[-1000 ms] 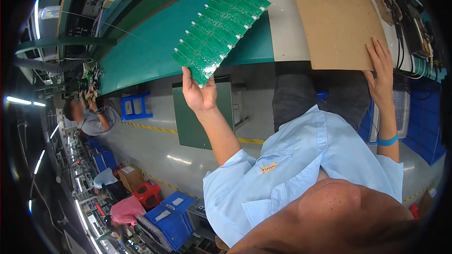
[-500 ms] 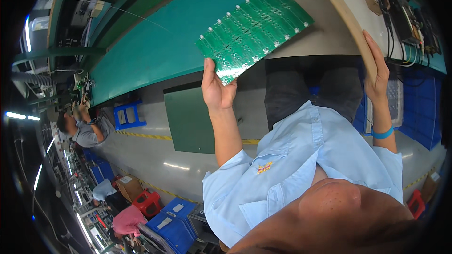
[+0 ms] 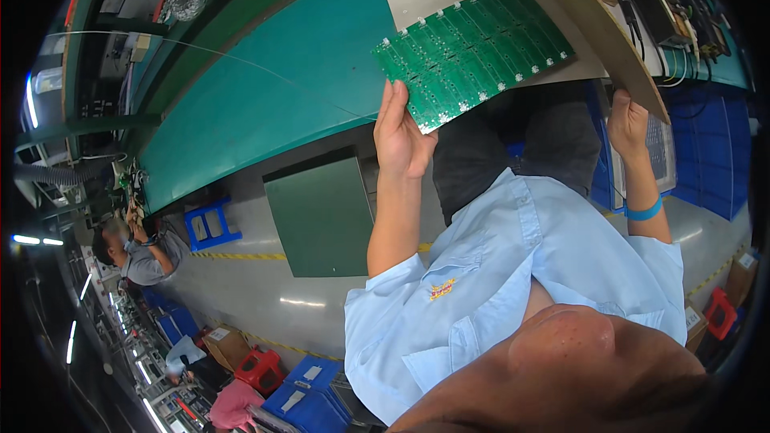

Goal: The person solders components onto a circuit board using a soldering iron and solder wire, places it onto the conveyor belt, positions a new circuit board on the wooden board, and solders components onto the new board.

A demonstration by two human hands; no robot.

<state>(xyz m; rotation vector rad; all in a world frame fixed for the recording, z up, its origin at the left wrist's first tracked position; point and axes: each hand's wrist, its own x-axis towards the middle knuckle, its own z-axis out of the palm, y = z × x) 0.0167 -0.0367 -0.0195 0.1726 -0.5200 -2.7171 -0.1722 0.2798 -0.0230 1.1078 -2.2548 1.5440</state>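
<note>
The left hand (image 3: 403, 132) pinches a green printed circuit board panel (image 3: 477, 56) at its near-left corner. The panel, with white connectors along its two long sides, hangs tilted in the air above the front edge of the bench (image 3: 269, 108), around where the teal mat meets the white surface. The right hand (image 3: 628, 122) is closed on the near end of a brown fibreboard sheet (image 3: 605, 36), which is tipped up steeply over the bench's front edge.

Under the bench's right end stands a large blue plastic crate (image 3: 710, 156); beside it is a grey, pale-rimmed panel (image 3: 661, 152), though I cannot tell whether it sits inside. Behind the person, at lower left, are a blue lidded bin (image 3: 309, 397) and a cardboard carton (image 3: 227, 346), near a red stool (image 3: 261, 370); their contents cannot be seen.
</note>
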